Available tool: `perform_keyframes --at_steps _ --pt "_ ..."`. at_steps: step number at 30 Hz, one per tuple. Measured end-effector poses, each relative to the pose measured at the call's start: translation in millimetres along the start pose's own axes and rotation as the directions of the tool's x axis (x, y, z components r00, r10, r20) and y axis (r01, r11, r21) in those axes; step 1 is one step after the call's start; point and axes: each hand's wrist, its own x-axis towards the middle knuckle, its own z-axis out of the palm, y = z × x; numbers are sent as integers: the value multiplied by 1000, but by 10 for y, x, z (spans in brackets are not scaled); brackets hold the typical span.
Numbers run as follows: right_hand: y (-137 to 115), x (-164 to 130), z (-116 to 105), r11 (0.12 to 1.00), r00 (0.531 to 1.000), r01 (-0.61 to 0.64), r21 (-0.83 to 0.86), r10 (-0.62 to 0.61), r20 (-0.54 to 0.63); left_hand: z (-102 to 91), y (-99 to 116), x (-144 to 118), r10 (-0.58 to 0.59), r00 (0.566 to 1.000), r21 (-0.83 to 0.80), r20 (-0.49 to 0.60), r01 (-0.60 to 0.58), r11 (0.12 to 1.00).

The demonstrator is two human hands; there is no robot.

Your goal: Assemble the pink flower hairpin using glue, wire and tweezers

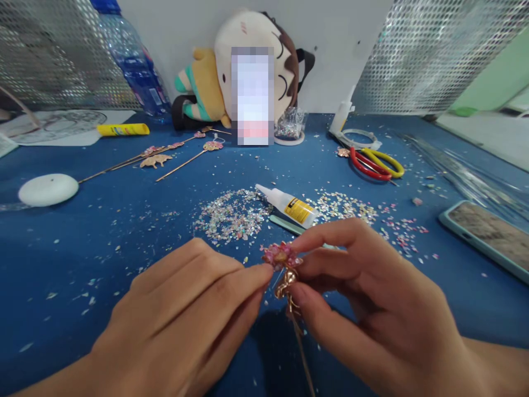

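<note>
Between my two hands is a hairpin [285, 284] with a pink petalled flower [281, 255] at its top, gold metalwork below and a thin gold stick running down toward me. My left hand [194, 314] is closed, its fingertips pinching the flower's left edge. With thumb and fingers, my right hand [372, 298] grips the gold part and the flower's right side. Just beyond them lies a white glue bottle [289, 206] with a yellow label, its nozzle pointing left. A pale green stick [285, 225] rests beside the bottle, partly behind my right hand.
Glittery flakes [231, 215] are heaped and scattered over the blue table. Red and yellow-handled pliers [372, 164], another glue bottle [342, 114] and a phone [491, 237] are at right. More hairpins [188, 161], a white oval object [48, 189], a yellow tube [123, 129] and a water bottle [132, 60] are left.
</note>
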Motion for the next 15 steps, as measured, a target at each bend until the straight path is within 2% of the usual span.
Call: perform_keyframes --at_steps 3,5,8,10,12,15 --pt "-13 3 -7 1000 1000 -20 13 20 -1 -19 -5 -30 -51 997 -43 62 54 998" --pt "-23 16 -12 999 999 -38 34 37 8 -21 27 -39 -126 990 -62 60 130 990" --pt "-27 39 -17 995 997 -74 70 73 13 -9 94 -34 -258 963 -77 -73 253 964" --pt "-26 56 -18 992 995 -97 80 97 15 -5 113 -28 -263 962 -84 -76 256 963" --pt "-29 80 -17 991 993 -118 58 118 10 -8 94 -34 -205 977 -71 -49 202 977" --pt "-47 138 -11 992 992 -126 -10 126 -15 -22 14 -88 -113 993 37 -23 114 993"
